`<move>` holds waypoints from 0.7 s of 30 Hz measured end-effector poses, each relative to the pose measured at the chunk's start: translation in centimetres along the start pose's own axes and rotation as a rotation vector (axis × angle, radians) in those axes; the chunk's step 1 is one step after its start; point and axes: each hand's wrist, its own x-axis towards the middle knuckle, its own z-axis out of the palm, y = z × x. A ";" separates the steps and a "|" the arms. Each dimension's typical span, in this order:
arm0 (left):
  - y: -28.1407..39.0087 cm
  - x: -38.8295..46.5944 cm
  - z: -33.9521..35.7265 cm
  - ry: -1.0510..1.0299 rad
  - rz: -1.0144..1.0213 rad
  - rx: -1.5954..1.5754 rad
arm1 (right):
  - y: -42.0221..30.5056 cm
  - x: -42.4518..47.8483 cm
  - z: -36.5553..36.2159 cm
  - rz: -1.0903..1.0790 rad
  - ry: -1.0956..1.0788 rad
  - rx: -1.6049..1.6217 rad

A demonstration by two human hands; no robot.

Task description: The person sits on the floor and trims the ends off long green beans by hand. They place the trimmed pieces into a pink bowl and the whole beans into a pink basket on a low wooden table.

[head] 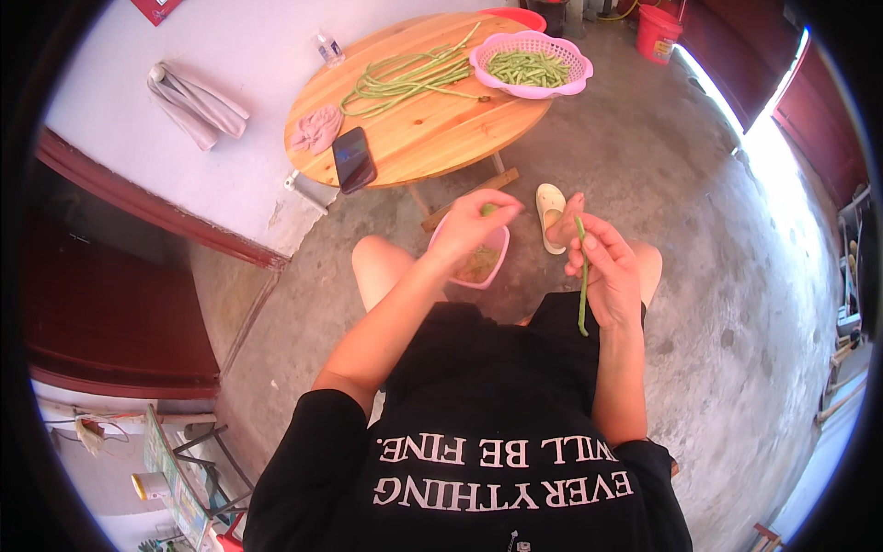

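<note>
My left hand (476, 221) is raised over a pink plastic bin (496, 265) on the floor, its fingers closed on a short green bean piece (488, 209). Scraps lie inside the bin. To the right, my right hand (607, 265) holds a longer green bean piece (583, 290) upright between thumb and fingers. On the round wooden table (441, 141) ahead, long green beans (407, 79) lie in a loose bundle. Beside them, at the table's right edge, a pink plastic colander (583, 72) holds many short bean pieces (528, 69).
A smartphone (354, 160) and a pink cloth (317, 130) lie at the table's near left edge. A clear bottle (330, 50) stands behind. On the floor are a cream clog (550, 207) beside a bare foot, and a red bucket (657, 34) farther back.
</note>
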 end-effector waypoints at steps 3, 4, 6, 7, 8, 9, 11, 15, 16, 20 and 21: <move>3.7 -1.8 3.5 -0.178 0.080 -0.277 | 0.8 0.0 0.2 0.019 -0.027 -0.027; 4.0 -1.9 3.9 -0.225 0.098 -0.291 | 1.0 0.1 0.3 0.020 -0.041 -0.034; 5.2 -2.5 4.1 -0.262 0.069 -0.344 | 1.2 0.2 0.5 0.079 -0.041 -0.097; 5.3 -2.4 3.8 -0.193 0.122 -0.276 | 1.3 0.2 0.6 0.106 -0.038 -0.128; 5.2 -2.2 3.5 -0.123 0.176 -0.209 | 1.3 0.1 0.6 0.109 -0.046 -0.187; 4.9 -2.0 3.0 -0.051 0.227 -0.140 | 1.4 0.2 0.5 0.092 -0.049 -0.255; 5.0 -2.2 2.4 -0.008 0.276 0.030 | 1.7 0.3 0.2 0.059 -0.056 -0.389; 5.7 -3.2 2.7 0.081 0.610 0.695 | 2.2 -0.1 0.6 -0.126 0.054 -0.724; 5.7 -3.3 2.7 0.095 0.720 0.849 | 2.3 -0.2 0.7 -0.196 0.058 -0.779; 5.7 -3.3 2.6 -0.034 0.873 1.092 | 1.9 -0.4 1.4 -0.341 0.069 -0.994; 5.6 -3.2 2.5 -0.050 0.889 1.105 | 1.9 -0.3 1.4 -0.358 0.053 -1.002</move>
